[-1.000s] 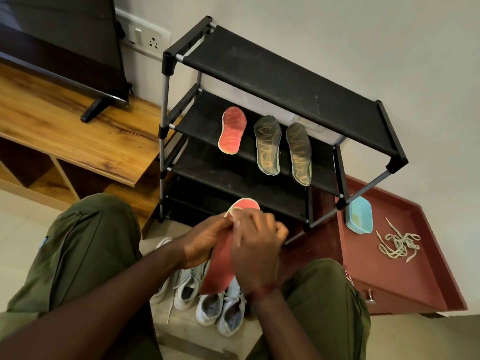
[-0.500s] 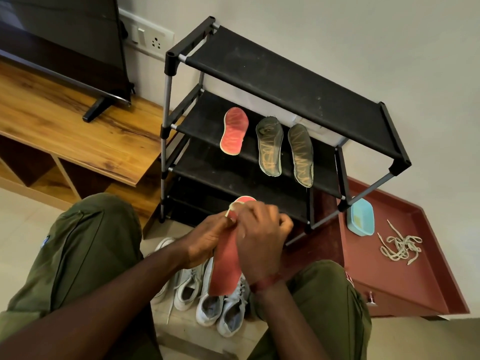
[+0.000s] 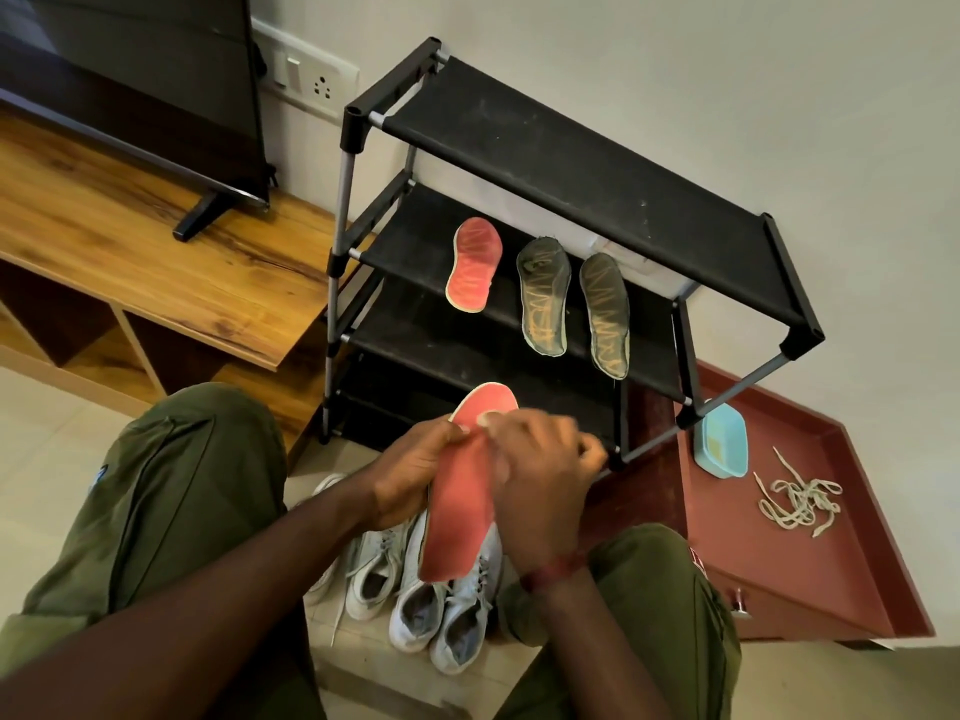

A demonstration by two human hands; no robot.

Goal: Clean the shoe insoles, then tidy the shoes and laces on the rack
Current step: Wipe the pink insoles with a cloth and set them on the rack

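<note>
Since half a second ago the right hand has slid a little to the right across the red insole, so I see more of its rounded toe. That hand is smeared by motion. Its fingers are curled, but I cannot tell whether they pinch the pale smear at their tips or only press it on the toe. The left hand is sharper: it grips the insole from the left, thumb lying on the upper face and fingers wrapped behind, out of sight. Between the knees the insole is held in front of the rack, toe up towards it and heel hanging over the white shoes on the floor. Those shoes are partly covered by the insole and both forearms, and the leftmost is almost wholly hidden. The held insole is coral red with a thin pale rim at the toe, and it bends slightly along its length. A second red insole and two dark insoles lie side by side on the second shelf, all streaked with pale zigzag marks. Lower shelves are too dark to read. To the right, loose laces lie tangled in a red tray near a blue tub. The television is cut off at the upper left.
</note>
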